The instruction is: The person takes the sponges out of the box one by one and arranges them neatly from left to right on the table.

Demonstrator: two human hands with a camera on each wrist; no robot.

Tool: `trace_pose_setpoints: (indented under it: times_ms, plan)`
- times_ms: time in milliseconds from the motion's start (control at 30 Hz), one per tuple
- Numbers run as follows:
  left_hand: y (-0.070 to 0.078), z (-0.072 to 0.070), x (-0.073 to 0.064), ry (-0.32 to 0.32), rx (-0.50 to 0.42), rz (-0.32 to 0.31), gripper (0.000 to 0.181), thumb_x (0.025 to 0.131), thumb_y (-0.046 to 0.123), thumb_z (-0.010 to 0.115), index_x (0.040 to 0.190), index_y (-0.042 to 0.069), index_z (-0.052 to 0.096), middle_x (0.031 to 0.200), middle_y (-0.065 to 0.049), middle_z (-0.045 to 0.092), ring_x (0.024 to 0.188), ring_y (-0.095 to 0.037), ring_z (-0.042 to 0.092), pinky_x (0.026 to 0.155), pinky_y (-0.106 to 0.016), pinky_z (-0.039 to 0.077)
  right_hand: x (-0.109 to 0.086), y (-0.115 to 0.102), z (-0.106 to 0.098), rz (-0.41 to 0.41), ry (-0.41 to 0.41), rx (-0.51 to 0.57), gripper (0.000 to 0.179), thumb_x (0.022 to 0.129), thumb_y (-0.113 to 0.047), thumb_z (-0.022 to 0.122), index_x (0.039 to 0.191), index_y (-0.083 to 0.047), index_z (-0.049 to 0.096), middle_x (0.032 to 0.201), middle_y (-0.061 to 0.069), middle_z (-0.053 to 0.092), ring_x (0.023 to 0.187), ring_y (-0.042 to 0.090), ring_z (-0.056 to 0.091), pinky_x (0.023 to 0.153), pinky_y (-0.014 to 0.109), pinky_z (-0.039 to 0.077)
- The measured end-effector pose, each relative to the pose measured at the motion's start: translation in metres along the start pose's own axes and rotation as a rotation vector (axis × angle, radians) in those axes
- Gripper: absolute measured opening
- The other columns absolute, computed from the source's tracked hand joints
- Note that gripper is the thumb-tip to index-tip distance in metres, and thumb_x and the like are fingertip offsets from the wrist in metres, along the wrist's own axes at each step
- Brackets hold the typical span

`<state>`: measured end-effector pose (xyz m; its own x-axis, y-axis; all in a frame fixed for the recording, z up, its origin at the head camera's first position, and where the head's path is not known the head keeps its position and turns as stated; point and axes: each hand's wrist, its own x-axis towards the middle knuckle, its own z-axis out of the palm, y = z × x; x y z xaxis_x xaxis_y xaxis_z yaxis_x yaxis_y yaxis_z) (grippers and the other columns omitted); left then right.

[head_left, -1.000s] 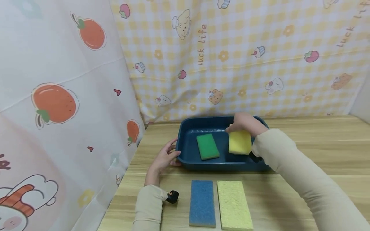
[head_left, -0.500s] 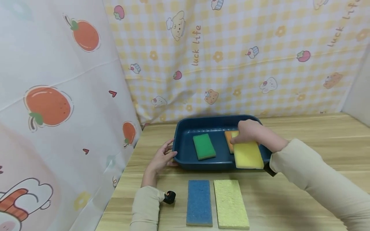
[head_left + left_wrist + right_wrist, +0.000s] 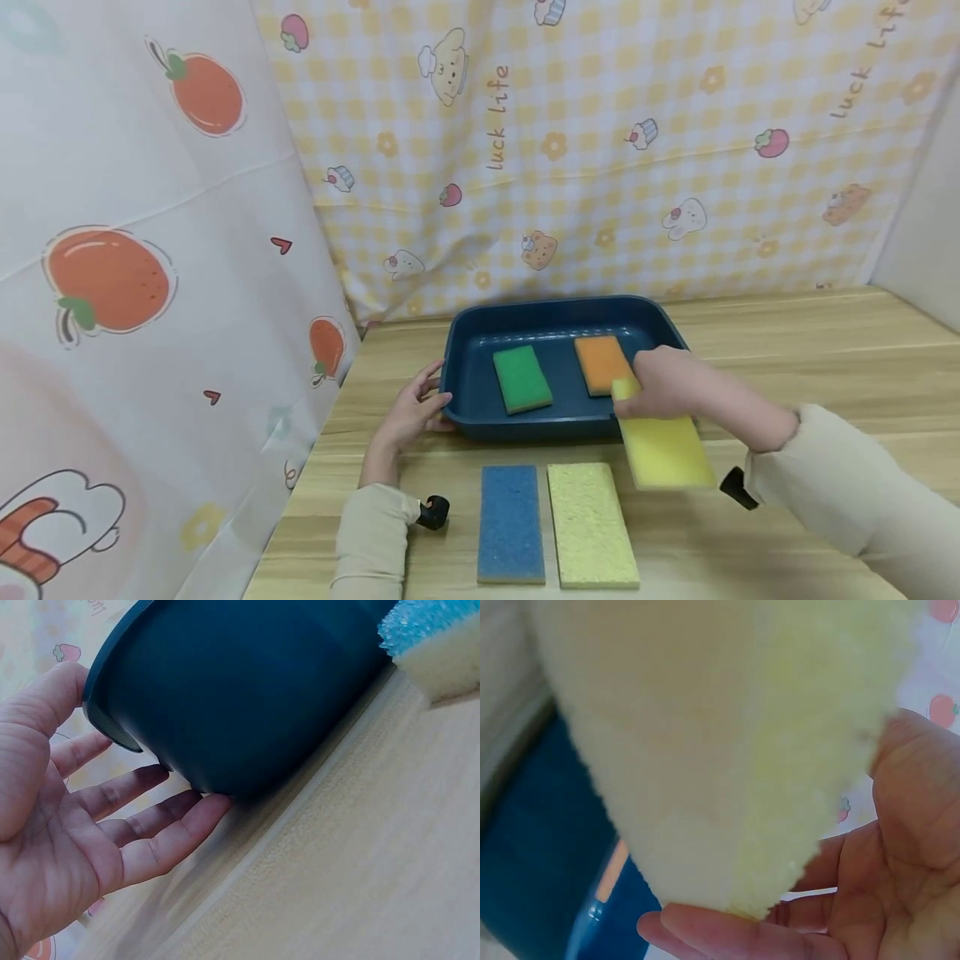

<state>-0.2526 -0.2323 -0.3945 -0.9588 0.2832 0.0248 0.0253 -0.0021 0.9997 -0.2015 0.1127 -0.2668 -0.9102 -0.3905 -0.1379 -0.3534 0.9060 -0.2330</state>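
In the head view my right hand (image 3: 663, 383) grips a yellow sponge (image 3: 667, 454) by its far end, over the front right corner of the dark blue bin (image 3: 525, 429). The right wrist view shows this sponge large, with fingertips (image 3: 712, 930) at its lower end. My left hand (image 3: 408, 417) is at the bin's left end, thumb at the rim and fairly straight fingers (image 3: 180, 836) against the outer wall. Inside the bin lie a green sponge (image 3: 522, 379) and an orange sponge (image 3: 600, 364), apart from each other.
In front of the bin, a blue sponge (image 3: 512, 525) and a longer pale yellow sponge (image 3: 592, 525) lie side by side on the wooden table (image 3: 810, 367). A checked curtain (image 3: 570, 192) hangs close behind the bin, and a white printed curtain (image 3: 247, 333) on the left.
My right hand has lifted the yellow sponge out of the bin and brought it right and nearer, uncovering the orange sponge. My left hand has stayed at the bin. The head view has shifted slightly.
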Motion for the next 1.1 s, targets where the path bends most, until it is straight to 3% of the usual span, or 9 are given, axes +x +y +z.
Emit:
trace_pose_setpoints:
  times_ms: [267,567,933,1100]
  plan:
    - [-0.003,-0.003,0.003,-0.002,0.007,-0.008,0.059,0.092,0.003,0.047,0.143,0.017,0.022,0.133,-0.026,0.032,0.102,-0.037,0.051,0.069,-0.049,0.05,-0.018,0.003,0.024,-0.007,-0.011,0.067,0.038,0.074,-0.032,0.067,0.058,-0.01,0.041,0.049,-0.005,0.027,0.042,0.01,0.027,0.043,0.023,0.027]
    - [0.001,-0.001,0.003,-0.019,-0.019,-0.005,0.06,0.091,0.003,0.047,0.144,0.013,0.019,0.135,-0.028,0.029,0.108,-0.042,0.046,0.071,-0.051,0.049,-0.025,0.008,0.058,0.034,-0.052,0.111,0.034,0.073,-0.03,0.069,0.066,-0.006,0.047,0.055,0.0,0.038,0.047,0.012,0.035,0.045,0.025,0.03]
    - [0.002,0.0,0.002,-0.018,0.0,-0.017,0.06,0.092,0.002,0.046,0.144,0.012,0.018,0.134,-0.029,0.029,0.109,-0.044,0.045,0.074,-0.053,0.048,-0.019,0.009,0.087,0.074,-0.087,0.112,0.037,0.069,-0.03,0.072,0.079,0.0,0.053,0.068,0.006,0.048,0.058,0.018,0.043,0.05,0.029,0.036]
    - [0.001,0.0,0.004,-0.011,0.0,-0.019,0.059,0.091,0.002,0.046,0.143,0.013,0.02,0.134,-0.028,0.03,0.108,-0.042,0.046,0.073,-0.052,0.048,-0.02,0.011,0.093,0.082,-0.081,0.091,0.042,0.067,-0.037,0.074,0.077,-0.002,0.054,0.074,0.006,0.049,0.064,0.02,0.043,0.053,0.031,0.038]
